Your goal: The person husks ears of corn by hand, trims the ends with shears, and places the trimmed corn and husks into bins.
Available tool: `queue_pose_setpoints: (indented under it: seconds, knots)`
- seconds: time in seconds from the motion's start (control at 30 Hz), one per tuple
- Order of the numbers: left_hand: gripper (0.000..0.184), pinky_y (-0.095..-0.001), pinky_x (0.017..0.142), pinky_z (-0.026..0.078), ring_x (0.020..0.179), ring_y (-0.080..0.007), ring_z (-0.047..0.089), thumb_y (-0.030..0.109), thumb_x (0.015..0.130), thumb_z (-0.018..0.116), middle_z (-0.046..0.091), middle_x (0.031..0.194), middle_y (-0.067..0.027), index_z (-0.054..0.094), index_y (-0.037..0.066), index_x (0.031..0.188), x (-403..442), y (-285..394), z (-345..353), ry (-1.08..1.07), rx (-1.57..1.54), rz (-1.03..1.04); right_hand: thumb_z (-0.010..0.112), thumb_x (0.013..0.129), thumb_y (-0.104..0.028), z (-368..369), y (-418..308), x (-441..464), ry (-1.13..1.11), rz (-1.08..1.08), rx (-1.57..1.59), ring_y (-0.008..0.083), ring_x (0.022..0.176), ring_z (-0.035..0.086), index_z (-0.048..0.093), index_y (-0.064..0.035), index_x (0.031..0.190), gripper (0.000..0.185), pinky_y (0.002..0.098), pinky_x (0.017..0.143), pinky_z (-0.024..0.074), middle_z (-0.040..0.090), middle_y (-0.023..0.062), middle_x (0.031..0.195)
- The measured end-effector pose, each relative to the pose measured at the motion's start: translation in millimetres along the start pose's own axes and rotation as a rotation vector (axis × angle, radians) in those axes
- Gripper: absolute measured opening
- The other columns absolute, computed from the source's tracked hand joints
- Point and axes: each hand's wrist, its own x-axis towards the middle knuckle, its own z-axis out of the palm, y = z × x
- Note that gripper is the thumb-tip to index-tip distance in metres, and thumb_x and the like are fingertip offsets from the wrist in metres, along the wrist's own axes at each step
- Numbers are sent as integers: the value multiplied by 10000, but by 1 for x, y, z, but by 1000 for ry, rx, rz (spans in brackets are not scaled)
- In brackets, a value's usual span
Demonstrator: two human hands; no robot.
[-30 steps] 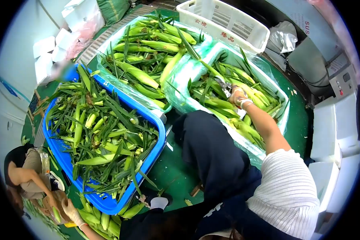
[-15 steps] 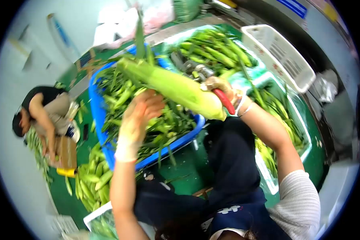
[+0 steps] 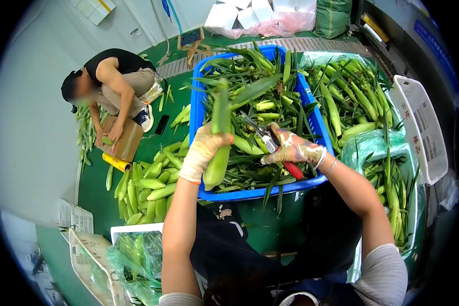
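My gloved left hand point(image 3: 205, 149) is wrapped round an ear of corn point(image 3: 217, 171) in its green husk, held upright over the near left edge of a blue tub point(image 3: 234, 195). In my gloved right hand point(image 3: 297, 149) lies a pair of pruning shears point(image 3: 292, 170) with a red handle, the metal blades pointing up and left. Under both hands, the tub is heaped with cut husk leaves and stalk ends point(image 3: 250, 176). A gap of tub contents separates the shears from the corn.
Trimmed corn ears point(image 3: 148, 191) lie piled on the green floor to the left. Beyond them a co-worker point(image 3: 120, 81) squats at a cardboard box point(image 3: 125, 140). Foam boxes of untrimmed corn point(image 3: 364, 99) stand at right, beside a white crate point(image 3: 421, 130). Another lined box point(image 3: 137, 252) is at lower left.
My view has turned left. The corn ear has gone from lying across between both hands to upright in my left hand alone. My right hand, with the shears, is now apart from it.
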Motion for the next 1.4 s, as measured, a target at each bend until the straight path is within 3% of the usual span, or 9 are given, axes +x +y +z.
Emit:
queue_pose_setpoints:
  seconds: [0.23, 0.33, 0.57, 0.7, 0.77, 0.83, 0.9, 1.2, 1.4]
  knots:
    - [413, -307, 675, 513, 690, -193, 613, 215, 656, 726, 645, 793, -105, 607, -32, 966, -23, 10, 1, -543, -204, -241, 805, 658, -136, -3, 9, 21, -185, -311, 238, 130, 814, 552, 504, -17, 1098, 546, 277, 721, 487, 575, 82, 922]
    - [442, -316, 653, 508, 658, -213, 607, 225, 616, 721, 635, 767, -130, 615, -16, 971, -25, 6, -7, -522, -263, -223, 789, 685, -222, 2, 0, 12, -301, 7, 438, 116, 716, 558, 600, 18, 988, 430, 277, 624, 470, 618, 54, 792]
    - [337, -333, 890, 467, 949, -195, 620, 284, 848, 629, 678, 1048, -104, 680, 14, 1043, -34, -90, -150, 367, 549, -301, 696, 812, -346, -37, 41, -34, 90, -67, 569, 143, 603, 574, 590, -33, 724, 342, 289, 578, 468, 574, 39, 633]
    - [258, -385, 580, 443, 622, -185, 502, 220, 764, 672, 600, 725, -71, 645, -22, 849, -57, -164, -232, 427, 687, -242, 694, 798, -293, -113, 78, -182, 519, 311, 464, 170, 676, 588, 637, -46, 1009, 330, 306, 618, 475, 610, 66, 757]
    - [258, -373, 539, 411, 554, -200, 496, 182, 800, 618, 580, 674, -64, 645, -44, 921, -64, -296, -345, 678, 1299, 84, 621, 780, -196, -122, 154, -276, 630, 373, -234, 262, 745, 611, 639, -151, 1102, 326, 369, 666, 493, 600, 132, 838]
    - [264, -363, 544, 417, 560, -196, 505, 179, 802, 617, 581, 680, -62, 640, -45, 941, -82, -238, -306, 728, 1297, -336, 690, 687, -438, -119, 178, -346, 838, 1079, -69, 286, 779, 629, 623, 13, 989, 546, 386, 727, 490, 643, 187, 858]
    - [272, -353, 550, 424, 567, -193, 513, 176, 804, 617, 582, 685, -60, 635, -45, 961, -69, -216, -275, 756, 1298, -370, 681, 655, -246, -98, 232, -406, 884, 1420, -192, 325, 863, 649, 577, 22, 1051, 490, 391, 767, 494, 649, 237, 914]
    - [321, -271, 642, 487, 702, -158, 596, 161, 863, 601, 636, 815, -63, 595, -40, 1114, 9, -124, -162, 449, 660, -212, 695, 736, -341, -32, 350, -411, 860, 1420, -611, 373, 980, 609, 541, -55, 1057, 457, 469, 851, 476, 625, 209, 1040]
    - [250, -252, 751, 503, 844, -157, 615, 107, 898, 599, 649, 967, -72, 611, -38, 1102, -10, -47, -12, 257, 242, 22, 756, 572, -283, -47, 246, -407, 1052, 1039, -228, 385, 798, 630, 526, 9, 1004, 570, 426, 746, 498, 640, 230, 838]
